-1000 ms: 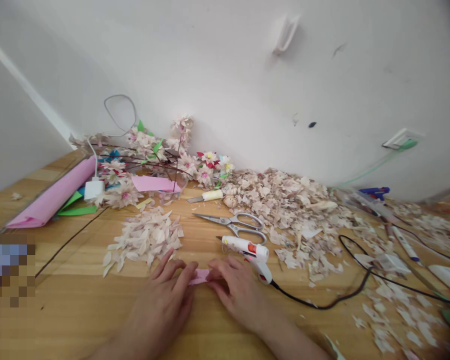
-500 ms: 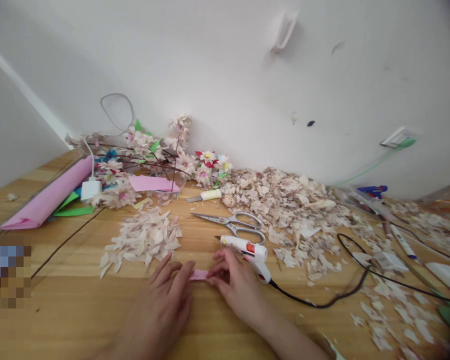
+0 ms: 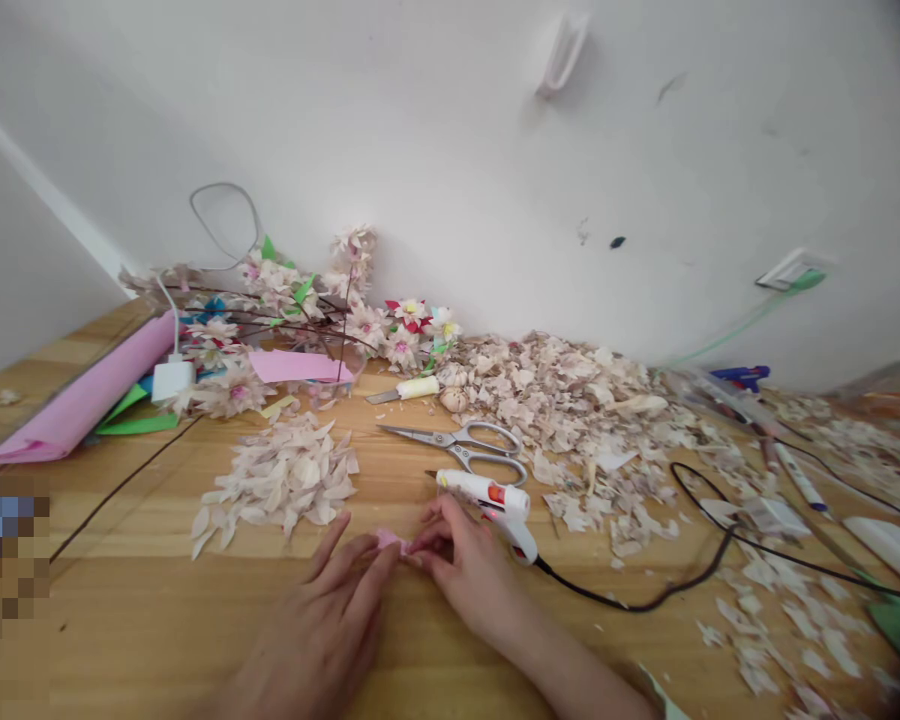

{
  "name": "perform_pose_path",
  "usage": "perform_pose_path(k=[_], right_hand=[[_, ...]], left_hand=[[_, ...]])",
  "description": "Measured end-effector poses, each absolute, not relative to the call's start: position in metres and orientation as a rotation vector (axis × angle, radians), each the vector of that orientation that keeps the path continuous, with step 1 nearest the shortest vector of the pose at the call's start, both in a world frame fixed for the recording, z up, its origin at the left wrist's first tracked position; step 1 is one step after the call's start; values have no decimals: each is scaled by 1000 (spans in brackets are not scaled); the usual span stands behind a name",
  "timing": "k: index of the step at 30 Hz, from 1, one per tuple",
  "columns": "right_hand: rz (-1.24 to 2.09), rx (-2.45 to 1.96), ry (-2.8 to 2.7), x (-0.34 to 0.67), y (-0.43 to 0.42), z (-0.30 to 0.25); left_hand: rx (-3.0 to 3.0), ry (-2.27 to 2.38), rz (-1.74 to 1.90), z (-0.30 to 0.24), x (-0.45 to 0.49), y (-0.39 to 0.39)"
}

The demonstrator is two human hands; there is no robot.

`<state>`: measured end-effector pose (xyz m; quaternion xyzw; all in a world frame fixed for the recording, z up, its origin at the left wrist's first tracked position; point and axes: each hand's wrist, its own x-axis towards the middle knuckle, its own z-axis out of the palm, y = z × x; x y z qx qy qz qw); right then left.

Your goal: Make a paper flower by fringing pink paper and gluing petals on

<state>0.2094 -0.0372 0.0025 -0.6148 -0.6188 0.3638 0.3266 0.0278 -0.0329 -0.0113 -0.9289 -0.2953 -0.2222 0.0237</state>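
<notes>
A small piece of pink paper (image 3: 388,541) is pinched between my left hand (image 3: 322,630) and my right hand (image 3: 457,572), just above the wooden tabletop (image 3: 157,620). It looks folded or crumpled, and my fingers hide part of it. A white hot glue gun (image 3: 491,502) lies just beyond my right fingers, with its black cord (image 3: 630,603) trailing right. Steel scissors (image 3: 461,447) lie beyond the glue gun. A heap of cut pale petals (image 3: 274,482) sits beyond my left hand.
Paper flowers on stems (image 3: 292,305) lean against the white wall. A utility knife (image 3: 403,390), a pink paper roll (image 3: 82,400), green paper (image 3: 136,425) and a white charger (image 3: 172,380) lie at the back. A large scrap pile (image 3: 562,400) spreads right.
My hands have drawn closer together, and the pink paper now looks pinched and bent instead of a flat strip. The view has shifted slightly.
</notes>
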Motion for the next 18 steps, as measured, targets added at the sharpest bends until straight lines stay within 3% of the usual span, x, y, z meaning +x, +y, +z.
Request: perform_pose_path(k=[13, 18], right_hand=[[577, -1641, -1762, 210, -47, -8], [718, -1617, -1702, 211, -49, -8]], left_hand=[[-2909, -840, -700, 0, 31, -34], [-2903, -842, -819, 7, 29, -34]])
